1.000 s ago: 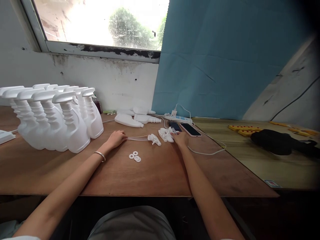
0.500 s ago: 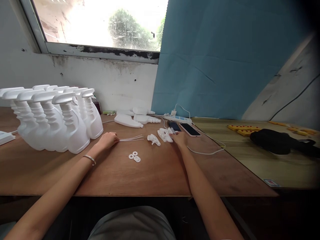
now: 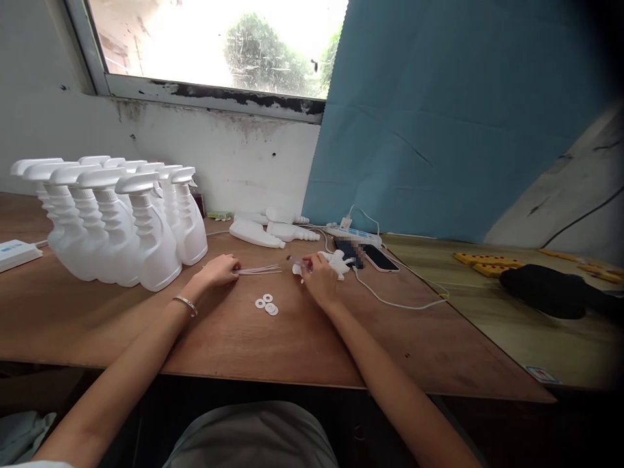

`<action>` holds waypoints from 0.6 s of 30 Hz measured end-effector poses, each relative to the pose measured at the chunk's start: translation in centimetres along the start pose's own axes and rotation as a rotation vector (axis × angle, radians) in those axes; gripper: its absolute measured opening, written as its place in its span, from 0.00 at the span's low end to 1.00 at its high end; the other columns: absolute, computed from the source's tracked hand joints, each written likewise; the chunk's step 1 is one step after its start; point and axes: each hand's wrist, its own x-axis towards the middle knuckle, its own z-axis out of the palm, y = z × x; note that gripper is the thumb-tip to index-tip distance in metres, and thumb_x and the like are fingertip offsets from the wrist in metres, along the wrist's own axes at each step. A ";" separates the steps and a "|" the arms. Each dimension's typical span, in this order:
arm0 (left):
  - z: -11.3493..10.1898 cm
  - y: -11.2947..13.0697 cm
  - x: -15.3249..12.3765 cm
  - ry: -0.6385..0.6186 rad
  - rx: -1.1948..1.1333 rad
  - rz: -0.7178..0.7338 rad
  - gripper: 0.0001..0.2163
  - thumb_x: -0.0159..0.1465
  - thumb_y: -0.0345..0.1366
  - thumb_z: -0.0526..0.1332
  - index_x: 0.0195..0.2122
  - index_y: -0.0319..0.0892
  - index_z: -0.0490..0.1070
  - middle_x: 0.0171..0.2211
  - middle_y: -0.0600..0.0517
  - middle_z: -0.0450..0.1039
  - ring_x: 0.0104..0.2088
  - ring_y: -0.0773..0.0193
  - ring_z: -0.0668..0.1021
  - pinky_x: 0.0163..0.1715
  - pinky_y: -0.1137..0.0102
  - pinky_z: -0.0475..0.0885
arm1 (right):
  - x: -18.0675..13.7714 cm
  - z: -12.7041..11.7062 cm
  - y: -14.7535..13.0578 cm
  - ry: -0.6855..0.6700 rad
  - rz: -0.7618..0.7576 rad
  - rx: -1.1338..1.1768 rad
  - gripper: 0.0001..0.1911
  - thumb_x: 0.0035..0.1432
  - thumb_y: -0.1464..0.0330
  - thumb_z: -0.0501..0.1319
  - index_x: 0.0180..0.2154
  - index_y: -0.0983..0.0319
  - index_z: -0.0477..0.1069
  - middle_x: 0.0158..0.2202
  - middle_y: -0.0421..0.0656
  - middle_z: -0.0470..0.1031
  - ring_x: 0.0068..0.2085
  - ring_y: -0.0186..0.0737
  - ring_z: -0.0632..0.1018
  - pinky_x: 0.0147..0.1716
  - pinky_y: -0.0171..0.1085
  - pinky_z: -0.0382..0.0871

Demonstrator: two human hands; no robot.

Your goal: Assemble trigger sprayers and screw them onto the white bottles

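Note:
My left hand (image 3: 220, 270) rests on the brown table (image 3: 146, 325), its fingers closed on the ends of several thin clear tubes (image 3: 260, 269) that lie flat and point right. My right hand (image 3: 318, 278) is closed round a white trigger spray head (image 3: 298, 268) just right of the tubes' tips. More white spray heads (image 3: 338, 262) lie in a small pile behind that hand. Three white washers (image 3: 266, 304) lie on the table between my hands, a little nearer to me.
Several white spray bottles (image 3: 117, 227) stand in rows at the left; three more bottles (image 3: 266, 229) lie flat near the wall. Two phones (image 3: 377, 257), a power strip (image 3: 353, 233) and white cables sit at the right. A black object (image 3: 546, 291) lies on the adjoining lighter table.
My right hand left the pile by the phones and moved left onto the single spray head. My left hand drew the tubes slightly left. The camera shifted a little.

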 end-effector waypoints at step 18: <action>-4.9 0.8 -4.0 1.204 0.116 -0.365 0.30 0.55 0.34 0.56 0.58 0.33 0.48 0.59 0.38 0.50 0.61 0.54 0.50 0.57 0.57 0.43 | -2.0 2.2 -2.4 -0.347 -0.391 0.250 0.07 0.58 0.72 0.50 0.36 0.62 0.66 0.36 0.43 0.73 0.34 0.36 0.72 0.33 0.33 0.62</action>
